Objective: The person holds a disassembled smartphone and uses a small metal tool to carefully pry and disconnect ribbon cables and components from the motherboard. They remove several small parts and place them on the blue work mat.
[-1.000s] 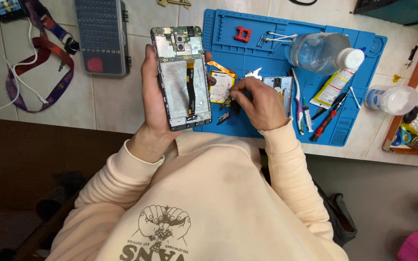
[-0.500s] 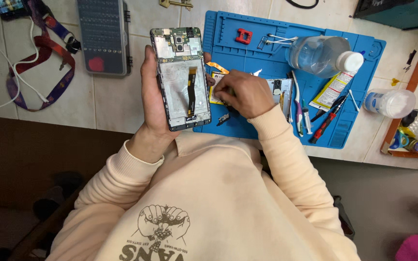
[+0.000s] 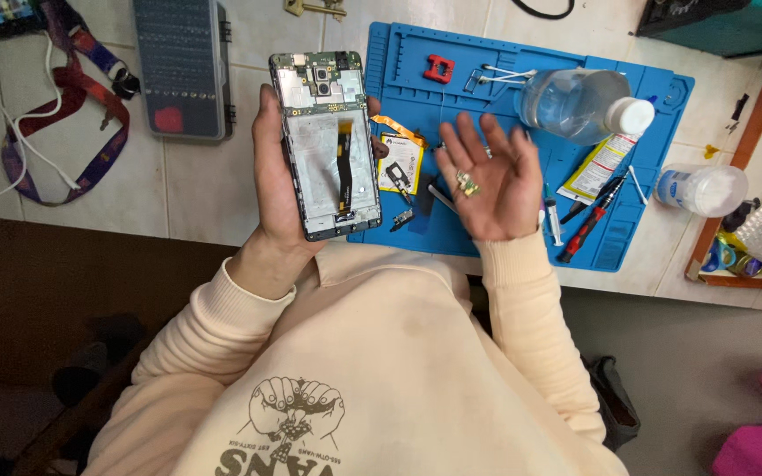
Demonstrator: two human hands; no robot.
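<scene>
My left hand [image 3: 277, 181] grips an opened phone frame [image 3: 326, 145], back side up, with a green circuit board at its top and a dark and orange flex cable down its middle. My right hand [image 3: 491, 181] is turned palm up above the blue work mat [image 3: 416, 53], fingers spread. A small gold-coloured part [image 3: 466, 183] rests on that palm. Under and left of the right hand, a flat phone battery [image 3: 399, 163] and small dark parts lie on the mat.
A clear plastic bottle with a white cap [image 3: 579, 106], a glue tube [image 3: 600, 167], tweezers [image 3: 504, 75], a red tool [image 3: 438, 68] and a red-handled screwdriver [image 3: 586, 229] sit on the mat. A grey screw case [image 3: 180, 66] and a lanyard [image 3: 63, 106] lie at left. A white jar [image 3: 700, 189] stands at right.
My right hand lifted off the parts on the mat and turned palm up with fingers spread, showing a small gold part. The left hand kept holding the phone frame.
</scene>
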